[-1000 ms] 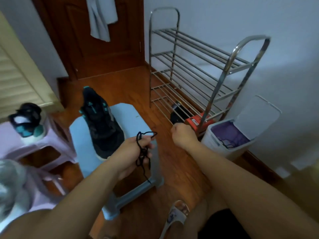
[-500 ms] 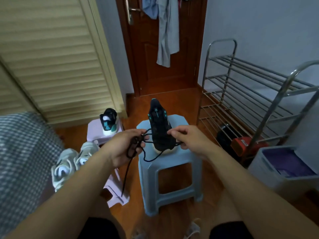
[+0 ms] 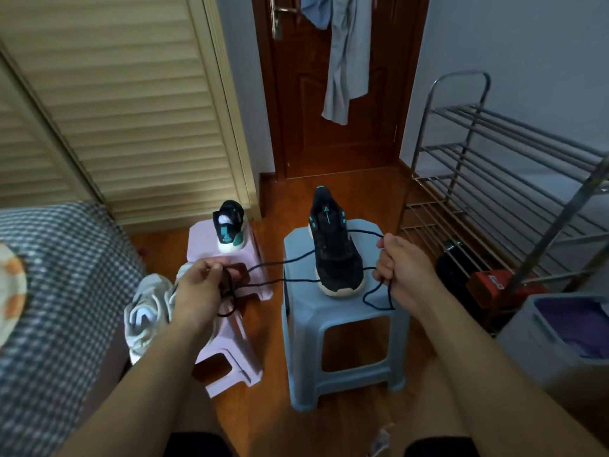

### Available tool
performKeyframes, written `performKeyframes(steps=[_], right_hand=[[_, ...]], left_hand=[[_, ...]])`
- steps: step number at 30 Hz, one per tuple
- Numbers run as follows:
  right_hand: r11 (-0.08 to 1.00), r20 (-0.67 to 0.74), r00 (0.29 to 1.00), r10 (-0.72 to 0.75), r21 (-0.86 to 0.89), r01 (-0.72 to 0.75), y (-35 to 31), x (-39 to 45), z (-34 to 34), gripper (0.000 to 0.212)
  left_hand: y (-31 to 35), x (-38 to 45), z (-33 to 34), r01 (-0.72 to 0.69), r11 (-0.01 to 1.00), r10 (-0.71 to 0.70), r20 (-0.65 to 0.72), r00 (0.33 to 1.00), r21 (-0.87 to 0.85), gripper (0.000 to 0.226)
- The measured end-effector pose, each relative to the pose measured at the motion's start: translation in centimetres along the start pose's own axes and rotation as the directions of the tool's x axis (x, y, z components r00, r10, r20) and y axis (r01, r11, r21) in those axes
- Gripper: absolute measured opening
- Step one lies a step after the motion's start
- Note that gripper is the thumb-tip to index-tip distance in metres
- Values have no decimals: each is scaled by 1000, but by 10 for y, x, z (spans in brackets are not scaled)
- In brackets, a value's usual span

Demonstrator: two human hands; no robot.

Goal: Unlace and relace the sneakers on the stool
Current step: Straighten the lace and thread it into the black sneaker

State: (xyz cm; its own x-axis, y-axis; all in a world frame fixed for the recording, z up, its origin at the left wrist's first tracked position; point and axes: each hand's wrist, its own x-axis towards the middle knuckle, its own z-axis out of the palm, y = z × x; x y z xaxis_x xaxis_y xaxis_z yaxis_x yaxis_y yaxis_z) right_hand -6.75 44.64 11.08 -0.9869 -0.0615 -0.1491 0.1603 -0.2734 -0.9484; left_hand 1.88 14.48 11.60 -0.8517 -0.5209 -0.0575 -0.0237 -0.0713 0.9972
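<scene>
The blue stool (image 3: 346,311) is moulded plastic, smooth with a dull sheen; the pink stool (image 3: 230,354) beside it looks the same stuff. The black sneaker (image 3: 333,249) has a matt knitted cloth upper over a pale, smooth sole, and its lace (image 3: 296,258) is a thin woven cord — matt, slightly fuzzy. The floor (image 3: 273,311) is polished wood, glossy enough to catch light, like the varnished wooden door (image 3: 303,94). The shoe rack (image 3: 461,153) is bright metal tubing (chrome-like). The bedcover (image 3: 59,291) is checked cloth — soft and matt.
</scene>
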Motion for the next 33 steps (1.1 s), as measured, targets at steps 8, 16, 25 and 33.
performKeyframes(steps=[8, 16, 25, 33], right_hand=[[963, 414, 905, 98, -269, 19, -7, -21, 21, 28], [909, 458, 882, 106, -404, 101, 7, -28, 43, 27], [896, 109, 985, 133, -438, -73, -7, -9, -44, 25], [522, -208, 958, 198, -805, -282, -3, -9, -68, 30]], left_hand=[[-1, -8, 25, -111, 976, 18, 444, 896, 185, 28], [-2, -20, 67, -203, 902, 21, 432, 902, 381, 28], [-13, 32, 18, 314, 939, -341, -252, 906, -141, 21], [-3, 16, 27, 131, 988, -142, 150, 978, 77, 19]])
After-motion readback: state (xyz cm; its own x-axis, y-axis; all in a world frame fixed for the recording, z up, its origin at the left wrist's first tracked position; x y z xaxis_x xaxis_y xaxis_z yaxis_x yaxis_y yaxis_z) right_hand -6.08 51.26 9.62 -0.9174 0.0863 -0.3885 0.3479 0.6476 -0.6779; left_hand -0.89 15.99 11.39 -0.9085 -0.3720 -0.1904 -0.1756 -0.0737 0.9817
